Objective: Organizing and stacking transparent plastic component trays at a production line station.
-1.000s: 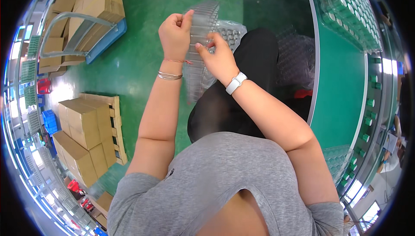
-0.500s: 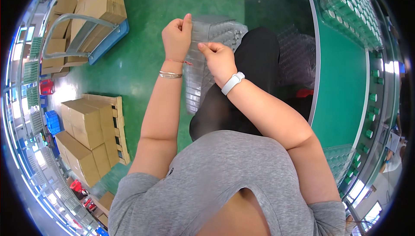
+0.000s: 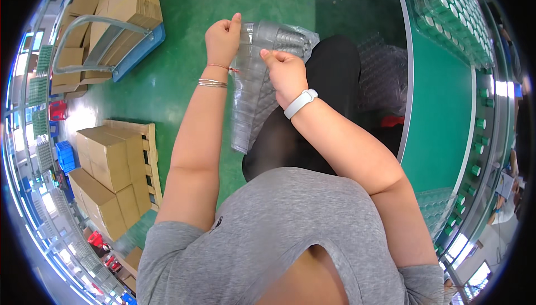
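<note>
A stack of clear, ribbed plastic trays (image 3: 244, 101), with what looks like loose clear film at its far right corner, slants in front of my knees above the green floor. My left hand (image 3: 222, 42) is closed at its far left edge, thumb pointing up. Over the middle of the stack, my right hand (image 3: 288, 76) is closed in a pinch, thumb against the forefinger. Whatever lies between those fingertips is too thin or hidden to make out. My right hand and leg cover part of the stack.
To my right runs a green-topped table (image 3: 435, 137) with a pale edge, bearing clear trays of white-topped containers (image 3: 455, 12). More clear plastic trays (image 3: 382, 73) lie beside my leg. At left are cartons (image 3: 109, 157) on a wooden pallet and a trolley (image 3: 139, 53) loaded with flat cardboard.
My left hand has shifted a little left and away from me. The tray stack has swung left with it, its near end lower. My right hand has barely moved.
</note>
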Demonstrator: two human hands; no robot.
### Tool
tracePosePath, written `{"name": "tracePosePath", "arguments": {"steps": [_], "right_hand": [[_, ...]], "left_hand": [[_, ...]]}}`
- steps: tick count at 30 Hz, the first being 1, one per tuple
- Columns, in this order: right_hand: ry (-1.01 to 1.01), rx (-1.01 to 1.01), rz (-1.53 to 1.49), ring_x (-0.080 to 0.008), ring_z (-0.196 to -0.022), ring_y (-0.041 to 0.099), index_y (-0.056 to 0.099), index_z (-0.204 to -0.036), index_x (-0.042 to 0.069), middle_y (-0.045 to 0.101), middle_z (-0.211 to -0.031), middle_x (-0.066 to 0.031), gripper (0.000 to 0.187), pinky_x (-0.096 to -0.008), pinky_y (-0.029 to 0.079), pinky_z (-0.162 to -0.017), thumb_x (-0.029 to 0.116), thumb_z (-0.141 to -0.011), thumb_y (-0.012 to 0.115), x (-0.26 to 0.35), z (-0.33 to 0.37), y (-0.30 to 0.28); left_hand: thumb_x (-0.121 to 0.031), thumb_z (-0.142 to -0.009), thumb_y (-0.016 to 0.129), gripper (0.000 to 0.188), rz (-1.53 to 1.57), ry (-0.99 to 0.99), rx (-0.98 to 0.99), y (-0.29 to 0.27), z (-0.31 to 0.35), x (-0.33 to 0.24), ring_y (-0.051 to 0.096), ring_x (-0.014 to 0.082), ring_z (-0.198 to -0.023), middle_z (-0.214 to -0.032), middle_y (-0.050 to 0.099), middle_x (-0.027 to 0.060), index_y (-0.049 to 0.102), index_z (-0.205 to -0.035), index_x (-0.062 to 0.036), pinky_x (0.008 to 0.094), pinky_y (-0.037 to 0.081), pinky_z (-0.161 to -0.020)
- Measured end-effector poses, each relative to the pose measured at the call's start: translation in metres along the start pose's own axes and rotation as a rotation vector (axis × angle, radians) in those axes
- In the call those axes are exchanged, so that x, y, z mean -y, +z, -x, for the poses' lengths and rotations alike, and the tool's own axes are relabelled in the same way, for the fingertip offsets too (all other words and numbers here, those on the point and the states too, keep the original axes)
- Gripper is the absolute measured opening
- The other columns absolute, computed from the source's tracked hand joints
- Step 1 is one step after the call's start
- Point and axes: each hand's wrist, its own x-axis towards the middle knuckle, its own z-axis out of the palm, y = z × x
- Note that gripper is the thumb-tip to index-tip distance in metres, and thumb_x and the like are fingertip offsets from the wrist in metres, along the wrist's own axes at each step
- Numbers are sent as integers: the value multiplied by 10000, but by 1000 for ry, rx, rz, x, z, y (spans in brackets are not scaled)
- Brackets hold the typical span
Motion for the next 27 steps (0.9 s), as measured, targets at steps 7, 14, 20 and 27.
{"name": "tracePosePath", "arguments": {"steps": [7,14,20,27], "right_hand": [[-8,36,73,-50,-575,325,646,-744,0,413,-580,77,257,-246,296,-537,212,-889,660,11,4,-2],[-668,-106,620,-194,-1055,527,416,-1236,12,498,-1198,-139,727,-347,470,-891,211,-677,837,6,-15,-25],[-1107,435,904,-300,-1223,461,458,-1318,102,494,-1275,-102,806,-418,387,-1006,162,-609,837,41,-26,-48],[-1070,571,993,-297,-1080,516,524,-1053,78,554,-1076,-83,552,-358,419,-917,107,-595,831,47,-42,-43]], "left_hand": [[-315,-876,655,447,22,73,-32,-2,3,-13,408,132,-431,-479,469,44,538,-583,1,297,361,-447],[-265,-886,658,379,-47,264,-61,-18,33,-29,371,63,-499,-515,448,-18,551,-627,-11,239,313,-461],[-228,-861,679,324,73,412,154,-40,34,-36,441,112,-491,-556,513,60,583,-661,10,273,347,-464],[-246,-879,657,337,4,406,211,-34,39,-28,436,109,-479,-542,504,55,583,-673,11,271,348,-463]]}}
